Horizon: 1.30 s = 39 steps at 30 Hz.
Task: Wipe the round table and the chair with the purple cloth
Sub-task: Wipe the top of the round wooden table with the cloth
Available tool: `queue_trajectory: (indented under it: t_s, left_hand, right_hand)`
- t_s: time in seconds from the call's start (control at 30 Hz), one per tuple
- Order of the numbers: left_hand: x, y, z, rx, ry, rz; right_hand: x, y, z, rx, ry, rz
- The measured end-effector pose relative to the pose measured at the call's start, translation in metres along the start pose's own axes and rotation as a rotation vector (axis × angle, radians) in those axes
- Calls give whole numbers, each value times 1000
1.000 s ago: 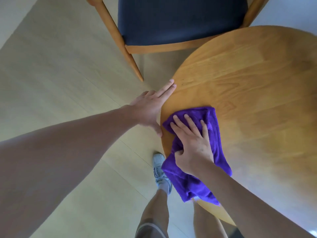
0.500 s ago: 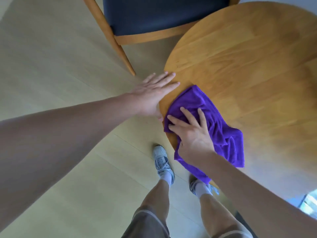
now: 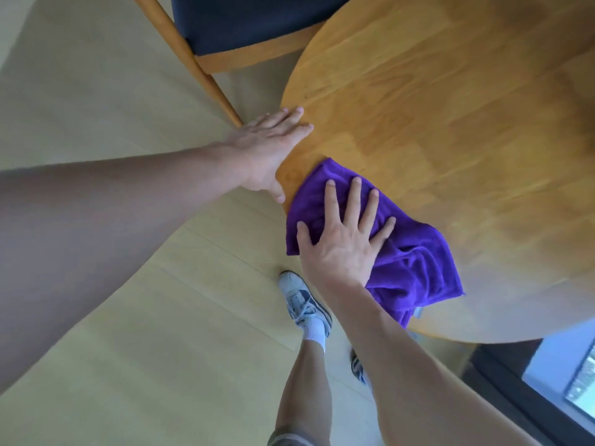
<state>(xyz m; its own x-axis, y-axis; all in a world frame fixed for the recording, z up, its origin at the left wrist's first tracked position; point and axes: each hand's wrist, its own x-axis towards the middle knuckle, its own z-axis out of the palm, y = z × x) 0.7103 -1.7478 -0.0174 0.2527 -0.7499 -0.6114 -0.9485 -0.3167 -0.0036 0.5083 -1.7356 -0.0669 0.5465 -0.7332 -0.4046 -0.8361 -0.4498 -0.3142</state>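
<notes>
Left hand (image 3: pixel 269 146): arm extended, fingers straight and together, palm down, flat. Right hand (image 3: pixel 346 239): arm extended forward, fingers straight and spread, palm pressed downward. Both forearms bare.

The chair (image 3: pixel 257 24) and round table (image 3: pixel 450 123) run off frame.

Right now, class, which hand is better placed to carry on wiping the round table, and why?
Right. The right hand lies flat on the purple cloth on the round table; the left hand only rests on the table's edge.
</notes>
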Motion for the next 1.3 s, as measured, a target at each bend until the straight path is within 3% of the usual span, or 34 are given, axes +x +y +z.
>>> queue_trajectory:
  t_s: [0.2, 0.27, 0.33, 0.43, 0.53, 0.6, 0.77, 0.83, 0.93, 1.03, 1.13, 1.2, 1.3]
  left_hand:
    - [0, 5, -7, 32, -47, 10]
    - [0, 8, -11, 65, -68, 26]
    - [-2, 6, -13, 91, -77, 32]
    - [0, 4, -15, 50, -125, 52]
    - [-1, 15, -11, -4, -126, 21]
    - [1, 22, -6, -2, -111, 5]
    - [4, 22, 3, 31, -110, 10]
    - [4, 18, 7, 35, -92, 22]
    - [5, 17, 11, 23, -58, 38]
    - [6, 19, 15, 4, -17, 26]
    - [3, 18, 23, -72, 43, 140]
    - [0, 20, 27, -91, 38, 218]
    - [4, 23, 30, -57, -20, 201]
  right_hand:
    - [0, 70, -12, -190, -27, -574]
    - [9, 90, -17, -202, 5, -640]
    - [12, 88, -15, -154, 87, -545]
    - [10, 51, -5, -53, 224, -209]
    - [7, 17, 5, -12, 251, 16]
    - [5, 19, 7, -33, 248, -28]
    - [-10, 78, -4, -187, 122, -526]
    - [-7, 101, -13, -219, 78, -609]
    - [-6, 106, -18, -189, 113, -526]
    - [-7, 71, -8, -18, 236, -215]
    - [-10, 32, 6, 102, 302, 42]
    - [-18, 29, 12, 31, 286, -4]
    - [-31, 64, 7, -75, 197, -300]
